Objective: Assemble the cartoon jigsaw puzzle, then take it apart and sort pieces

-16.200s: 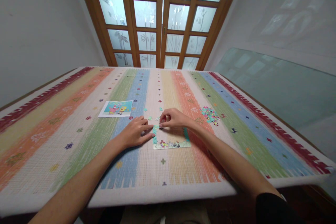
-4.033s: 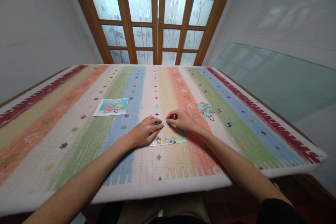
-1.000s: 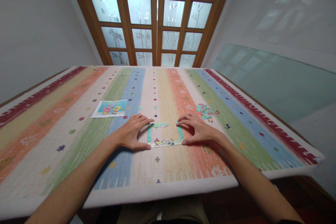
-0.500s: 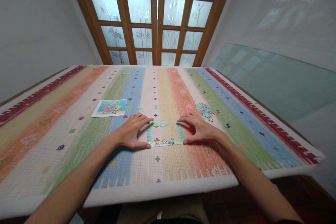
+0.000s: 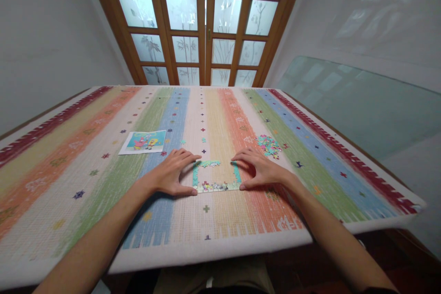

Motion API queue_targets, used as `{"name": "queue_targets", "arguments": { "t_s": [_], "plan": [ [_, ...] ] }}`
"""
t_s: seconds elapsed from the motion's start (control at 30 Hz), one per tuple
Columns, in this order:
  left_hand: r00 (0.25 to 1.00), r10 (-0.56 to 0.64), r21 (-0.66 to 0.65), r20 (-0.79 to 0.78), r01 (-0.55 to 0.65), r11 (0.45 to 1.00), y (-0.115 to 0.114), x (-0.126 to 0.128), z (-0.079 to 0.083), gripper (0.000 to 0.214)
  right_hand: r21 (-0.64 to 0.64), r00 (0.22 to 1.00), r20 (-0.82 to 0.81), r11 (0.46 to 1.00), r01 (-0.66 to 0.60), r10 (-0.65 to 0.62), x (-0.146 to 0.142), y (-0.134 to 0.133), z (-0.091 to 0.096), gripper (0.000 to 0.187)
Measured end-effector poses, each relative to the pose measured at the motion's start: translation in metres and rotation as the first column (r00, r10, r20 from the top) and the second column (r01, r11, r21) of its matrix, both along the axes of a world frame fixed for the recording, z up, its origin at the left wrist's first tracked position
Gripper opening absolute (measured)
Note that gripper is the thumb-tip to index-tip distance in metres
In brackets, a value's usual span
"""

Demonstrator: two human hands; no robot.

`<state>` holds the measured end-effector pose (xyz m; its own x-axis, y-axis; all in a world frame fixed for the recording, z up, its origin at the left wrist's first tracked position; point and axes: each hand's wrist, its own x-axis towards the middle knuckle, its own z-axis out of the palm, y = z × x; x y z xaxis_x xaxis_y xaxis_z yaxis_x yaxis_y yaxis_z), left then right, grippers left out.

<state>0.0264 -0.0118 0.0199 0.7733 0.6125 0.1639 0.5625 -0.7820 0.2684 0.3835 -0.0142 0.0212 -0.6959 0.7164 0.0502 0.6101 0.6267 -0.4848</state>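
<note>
A partly joined jigsaw puzzle border [image 5: 217,187] lies flat on the cloth in front of me, with a gap along its far side near the right corner. My left hand [image 5: 174,172] is curved around its left side, thumb at the near corner and fingertips at the far one. At the right side, my right hand [image 5: 260,169] spans the border the same way, thumb at the near right corner and forefinger at the far right end. Past the border lie two loose turquoise puzzle pieces, a left one [image 5: 183,142] and a right one [image 5: 203,140].
A heap of loose puzzle pieces [image 5: 269,146] is beyond my right hand. To the left lies a printed picture [image 5: 143,142] of cartoon figures. The striped cloth [image 5: 227,115] covers the table, whose near edge is by my forearms. Wooden glazed doors [image 5: 206,23] stand behind.
Both hands keep their place at the puzzle border's sides. The view has shifted very slightly; nothing else visibly moves.
</note>
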Motion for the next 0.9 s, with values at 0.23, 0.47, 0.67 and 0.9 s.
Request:
{"name": "queue_targets", "arguments": {
  "t_s": [0.23,0.47,0.67,0.9],
  "plan": [
    [1.000,-0.008,0.003,-0.004,0.008,1.000,-0.0003,-0.0004,0.0002,0.089,0.020,1.000,0.006,1.000,-0.004,0.004,0.0009,-0.0001,-0.0010,0.073],
    [1.000,0.010,-0.008,-0.018,-0.010,1.000,-0.0008,0.0004,0.0008,0.089,0.033,1.000,0.008,0.999,-0.004,0.003,0.0021,0.0002,-0.0033,0.068],
    [1.000,0.014,-0.011,-0.013,-0.014,1.000,-0.0004,0.0000,-0.0010,0.088,0.030,1.000,-0.014,1.000,-0.008,0.009,0.0048,0.0007,-0.0025,0.067],
    [1.000,0.023,-0.019,-0.002,-0.023,1.000,-0.0003,0.0008,-0.0011,0.086,0.031,1.000,0.002,0.999,-0.010,0.009,0.0040,0.0015,-0.0036,0.064]
  ]
}}
